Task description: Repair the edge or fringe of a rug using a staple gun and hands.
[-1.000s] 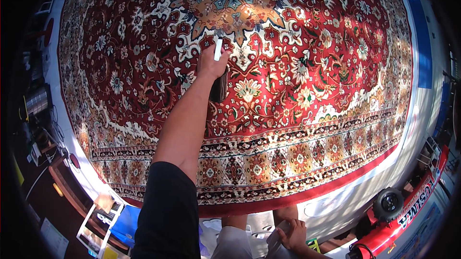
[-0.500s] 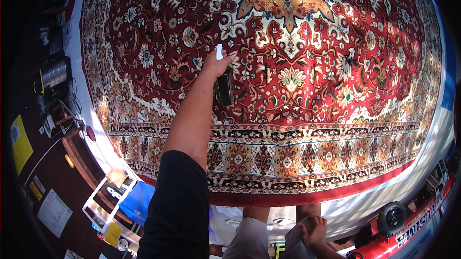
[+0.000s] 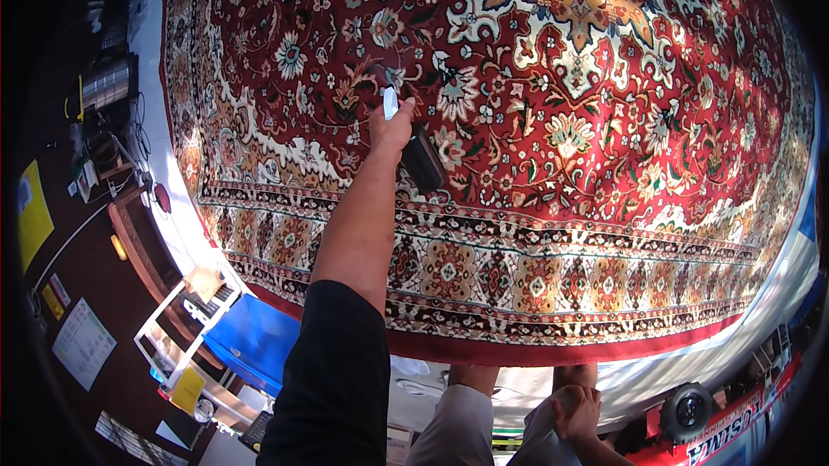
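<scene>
My left arm reaches out over a red patterned carpet. My left hand is closed around what looks like a dark spray bottle with a white head. The bottle's body slants down to the right below the hand, and my fingers partly hide its neck. Lower right, my right hand rests on my knee in light grey shorts, its fingers draped over the knee with nothing held.
A blue panel and a white frame stand at the lower left. Beyond them lie papers on a dark surface and a metal cylinder. On the lower right is a red machine with a black wheel.
The view has shifted, so the carpet appears turned and moved right. The bottle in my left hand now tilts more to the right. My right hand stays on the knee.
</scene>
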A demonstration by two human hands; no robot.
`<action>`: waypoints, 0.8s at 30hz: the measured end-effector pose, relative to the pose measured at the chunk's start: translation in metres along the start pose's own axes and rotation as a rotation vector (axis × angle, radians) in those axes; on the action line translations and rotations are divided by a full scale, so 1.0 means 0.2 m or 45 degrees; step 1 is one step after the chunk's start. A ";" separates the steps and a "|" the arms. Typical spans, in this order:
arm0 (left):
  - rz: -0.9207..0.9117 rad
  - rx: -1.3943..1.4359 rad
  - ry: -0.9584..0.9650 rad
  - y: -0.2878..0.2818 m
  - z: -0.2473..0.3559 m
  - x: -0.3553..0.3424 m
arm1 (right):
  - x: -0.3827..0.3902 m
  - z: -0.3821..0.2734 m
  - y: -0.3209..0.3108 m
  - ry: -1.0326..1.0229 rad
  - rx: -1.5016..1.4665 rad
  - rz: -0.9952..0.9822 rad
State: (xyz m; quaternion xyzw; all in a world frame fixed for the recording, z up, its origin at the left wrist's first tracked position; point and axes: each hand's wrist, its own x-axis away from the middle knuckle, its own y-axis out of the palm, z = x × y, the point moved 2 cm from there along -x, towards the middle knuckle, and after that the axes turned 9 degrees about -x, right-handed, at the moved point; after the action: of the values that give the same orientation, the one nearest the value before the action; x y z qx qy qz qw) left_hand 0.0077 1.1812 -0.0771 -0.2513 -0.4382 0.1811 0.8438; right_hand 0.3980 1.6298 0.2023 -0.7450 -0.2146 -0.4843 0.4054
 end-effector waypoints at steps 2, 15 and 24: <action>-0.019 -0.044 0.083 0.00 -0.11 -0.03 | -0.01 0.02 0.02 -0.005 0.016 -0.006; -0.192 -0.250 0.579 0.50 -0.07 0.52 | 0.04 0.11 -0.02 -0.065 -0.073 0.076; -0.444 -0.057 0.573 0.81 0.02 0.61 | 0.07 0.25 -0.05 -0.129 -0.260 0.103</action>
State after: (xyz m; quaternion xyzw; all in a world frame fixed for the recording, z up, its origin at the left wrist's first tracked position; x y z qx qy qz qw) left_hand 0.0566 1.3767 -0.0905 -0.2244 -0.2804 -0.0367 0.9326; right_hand 0.4244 1.6744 0.2075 -0.8140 -0.1541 -0.4486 0.3354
